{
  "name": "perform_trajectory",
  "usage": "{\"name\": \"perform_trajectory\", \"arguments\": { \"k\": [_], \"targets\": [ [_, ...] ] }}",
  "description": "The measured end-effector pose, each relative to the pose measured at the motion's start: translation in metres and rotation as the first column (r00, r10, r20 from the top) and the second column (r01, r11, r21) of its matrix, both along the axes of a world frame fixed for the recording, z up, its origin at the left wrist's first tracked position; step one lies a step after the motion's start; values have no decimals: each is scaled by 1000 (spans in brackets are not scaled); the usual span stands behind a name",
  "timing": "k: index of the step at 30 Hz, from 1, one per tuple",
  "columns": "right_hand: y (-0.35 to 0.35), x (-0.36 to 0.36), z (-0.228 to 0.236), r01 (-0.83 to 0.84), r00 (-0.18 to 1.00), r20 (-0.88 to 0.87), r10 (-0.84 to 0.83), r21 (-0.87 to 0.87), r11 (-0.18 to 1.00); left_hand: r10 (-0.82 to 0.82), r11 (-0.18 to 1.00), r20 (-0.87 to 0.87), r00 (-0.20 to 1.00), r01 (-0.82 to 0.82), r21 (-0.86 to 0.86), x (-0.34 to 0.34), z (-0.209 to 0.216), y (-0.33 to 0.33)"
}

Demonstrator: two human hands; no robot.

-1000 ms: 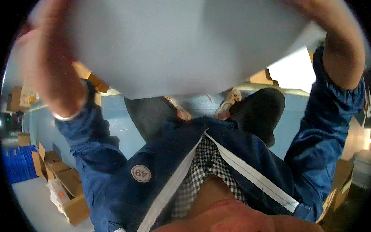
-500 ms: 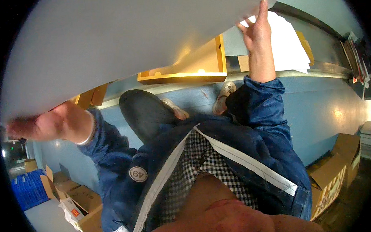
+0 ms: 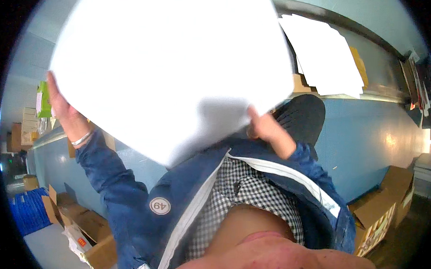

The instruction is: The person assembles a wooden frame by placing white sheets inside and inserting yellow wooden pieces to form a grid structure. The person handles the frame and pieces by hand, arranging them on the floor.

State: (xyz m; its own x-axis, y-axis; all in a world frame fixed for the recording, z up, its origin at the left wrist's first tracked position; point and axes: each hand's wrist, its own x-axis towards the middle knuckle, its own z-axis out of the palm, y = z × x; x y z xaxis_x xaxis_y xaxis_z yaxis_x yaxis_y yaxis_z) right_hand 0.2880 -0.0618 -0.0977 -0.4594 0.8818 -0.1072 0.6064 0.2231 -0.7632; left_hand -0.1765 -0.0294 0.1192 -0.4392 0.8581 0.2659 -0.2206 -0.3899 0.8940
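Note:
A large white sheet [image 3: 175, 57], glaring bright, spreads across the upper middle, tilted, with a corner hanging down towards my jacket. My left hand [image 3: 67, 109] grips its left edge, the fingers partly behind it. Near the lower right corner, my right hand [image 3: 270, 130] pinches the sheet's edge, its thumb on the front face. Whatever lies behind the sheet is hidden. To the right of it, a pile of white sheets [image 3: 327, 58] with uneven edges rests on the bench, touched by neither hand.
A yellow piece [image 3: 358, 67] sticks out beside the pile. Open cardboard boxes stand at lower left [image 3: 98, 227] and lower right [image 3: 386, 202]. A blue stack [image 3: 30, 211] is at far left, a green package [image 3: 44, 100] above it. Upright boards [image 3: 414, 77] lean at far right.
The sheet has swung from its shaded face to its bright face. My right hand has come down and nearer to me; my left has risen. The yellow tray is now covered.

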Motion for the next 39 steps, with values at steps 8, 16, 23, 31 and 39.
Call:
{"name": "perform_trajectory", "arguments": {
  "k": [8, 16, 23, 31, 39],
  "targets": [
    [8, 60, 94, 94, 996, 35, -87, -367, 925, -300, 923, 100, 949, 315, -222, -3, -87, 91],
    [97, 23, 31, 332, 929, -81, -360, -241, 912, -250, 883, 11, 968, 233, -407, 5, -125, 193],
    [112, 10, 6, 374, 927, 148, -345, -268, 888, -269, 777, -117, 956, 143, -613, 23, -185, 294],
    [157, 8, -29, 341, 913, 5, -407, -556, 758, -321, 720, -330, 888, 2, -694, 55, -214, 338],
    [165, 22, -41, 557, 818, -23, -575, -219, 801, -348, 858, -681, 644, -75, -509, 67, -302, 408]
  ]
}}
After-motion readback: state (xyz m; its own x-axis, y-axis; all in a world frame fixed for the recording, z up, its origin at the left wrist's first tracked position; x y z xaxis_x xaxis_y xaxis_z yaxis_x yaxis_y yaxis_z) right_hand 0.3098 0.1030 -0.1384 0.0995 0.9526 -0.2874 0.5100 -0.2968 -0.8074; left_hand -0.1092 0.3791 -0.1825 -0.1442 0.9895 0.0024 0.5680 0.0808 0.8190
